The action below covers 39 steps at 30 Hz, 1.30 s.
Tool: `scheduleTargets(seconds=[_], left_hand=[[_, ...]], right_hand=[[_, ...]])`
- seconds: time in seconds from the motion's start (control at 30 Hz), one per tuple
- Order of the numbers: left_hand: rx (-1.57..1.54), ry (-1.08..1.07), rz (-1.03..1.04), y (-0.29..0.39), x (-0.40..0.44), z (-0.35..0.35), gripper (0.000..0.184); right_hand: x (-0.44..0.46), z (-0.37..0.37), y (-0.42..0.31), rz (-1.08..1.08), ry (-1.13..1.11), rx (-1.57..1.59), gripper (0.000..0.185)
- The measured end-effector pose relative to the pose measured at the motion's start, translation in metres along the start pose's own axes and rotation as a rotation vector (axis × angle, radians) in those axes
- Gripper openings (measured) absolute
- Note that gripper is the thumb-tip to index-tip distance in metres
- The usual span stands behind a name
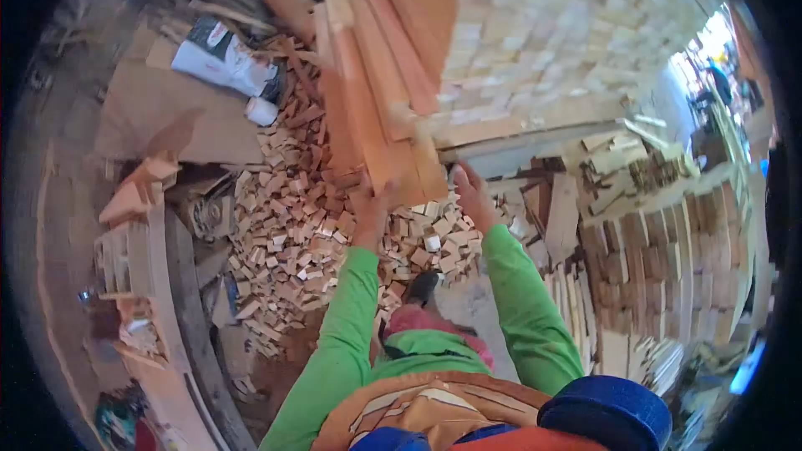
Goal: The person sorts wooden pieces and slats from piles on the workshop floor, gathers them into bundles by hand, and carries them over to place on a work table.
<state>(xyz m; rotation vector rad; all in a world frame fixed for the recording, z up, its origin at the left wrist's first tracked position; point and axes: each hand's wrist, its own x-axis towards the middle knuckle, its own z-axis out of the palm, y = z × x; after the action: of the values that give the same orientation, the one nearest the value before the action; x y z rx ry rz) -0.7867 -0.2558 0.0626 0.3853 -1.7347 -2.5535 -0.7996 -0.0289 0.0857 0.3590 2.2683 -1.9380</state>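
Observation:
Several long, flat wooden boards (pixel 368 108), orange-brown and pale, lie side by side and partly overlapping, their near ends pointing toward me. My left hand (pixel 370 210) is at the near left corner of these boards, thumb on top and the other fingers along the edge; they look closed on a board, though the underside is hidden. My right hand (pixel 474 199) is held just right of the board ends, apart from them, with thumb and fingers spread and nothing in it. Motion blurs the board ends slightly.
Small wood offcuts (pixel 292 234) cover the floor below my hands. A large stacked wall of pale wood blocks (pixel 560 42) rises at the upper right, with more stacked pieces (pixel 668 259) on the right. A white sack (pixel 221 63) lies at the upper left. My shoe (pixel 422 286) stands among offcuts.

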Motion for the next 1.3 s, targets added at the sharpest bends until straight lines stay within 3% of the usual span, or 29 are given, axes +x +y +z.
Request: scheduleTargets(seconds=[0.07,0.1,0.17,0.2,0.33,0.37,0.47,0.53,0.63,0.77,0.83,0.9,0.93,0.97,1.03,1.07,1.1,1.17,1.2,1.27,1.3], left_hand=[[0.320,0.096,0.019,0.021,-0.013,0.017,0.075],[0.307,0.129,0.018,0.022,-0.012,0.016,0.075],[0.255,0.076,-0.020,0.017,-0.008,0.012,0.075],[0.253,0.066,-0.020,0.008,-0.003,0.009,0.076],[0.197,0.025,0.034,-0.023,0.003,-0.013,0.083],[0.233,0.068,-0.027,-0.018,-0.002,-0.014,0.081],[0.193,0.066,-0.078,0.001,-0.033,-0.017,0.078],[0.112,0.005,-0.064,0.006,-0.036,-0.016,0.077],[0.169,0.063,-0.054,0.007,-0.039,-0.021,0.073],[0.056,-0.020,-0.114,0.018,-0.026,-0.018,0.067],[0.078,0.123,-0.185,0.042,-0.027,0.000,0.061],[0.098,0.067,0.014,0.014,-0.012,-0.012,0.052],[0.106,0.042,0.000,0.012,-0.012,-0.020,0.052],[0.343,-0.001,0.032,0.012,-0.013,-0.032,0.046],[0.235,0.026,-0.121,-0.012,-0.010,-0.058,0.043],[0.180,0.045,-0.196,-0.026,-0.007,-0.070,0.043],[-0.136,-0.048,-0.340,-0.051,-0.003,-0.091,0.047],[-0.455,-0.038,-0.483,-0.039,-0.030,-0.085,0.053],[-0.452,0.028,-0.605,-0.050,-0.037,-0.084,0.053],[-0.467,0.183,-0.844,-0.071,-0.053,-0.081,0.051],[-0.176,-0.053,-0.864,-0.062,-0.089,-0.056,0.048]], right_hand=[[0.013,0.017,-0.007,0.148,-0.069,0.153,0.053],[0.022,0.025,-0.004,0.201,-0.098,0.195,0.052],[0.038,0.039,0.021,-0.230,-0.216,-0.041,0.055],[0.032,0.043,0.013,-0.223,-0.231,-0.048,0.055],[0.002,0.041,-0.034,0.129,-0.250,-0.075,0.056],[0.000,0.042,-0.032,0.127,-0.244,-0.073,0.056],[-0.022,0.048,-0.005,-0.232,-0.235,-0.043,0.056],[-0.019,0.053,0.004,-0.357,-0.200,-0.028,0.055],[-0.020,0.064,0.017,-0.335,-0.184,0.124,0.055],[-0.005,0.066,0.028,-0.181,-0.145,0.016,0.055],[0.009,0.072,0.036,-0.218,-0.225,0.237,0.054],[0.007,0.069,0.025,-0.221,-0.258,0.391,0.054],[0.004,0.066,0.018,-0.215,-0.255,0.441,0.054],[0.003,0.059,0.019,-0.117,-0.337,0.247,0.055],[-0.009,0.031,0.032,0.004,-0.314,0.053,0.056],[-0.028,0.023,0.049,-0.034,-0.302,-0.008,0.051],[-0.051,0.016,0.070,-0.061,-0.282,-0.075,0.048],[-0.101,-0.007,0.105,-0.091,-0.254,-0.209,0.051],[-0.133,-0.031,0.118,0.092,-0.308,-0.269,0.053],[-0.213,-0.071,0.185,0.285,-0.113,-0.378,0.058],[-0.257,-0.090,0.222,0.414,-0.019,-0.403,0.056]])
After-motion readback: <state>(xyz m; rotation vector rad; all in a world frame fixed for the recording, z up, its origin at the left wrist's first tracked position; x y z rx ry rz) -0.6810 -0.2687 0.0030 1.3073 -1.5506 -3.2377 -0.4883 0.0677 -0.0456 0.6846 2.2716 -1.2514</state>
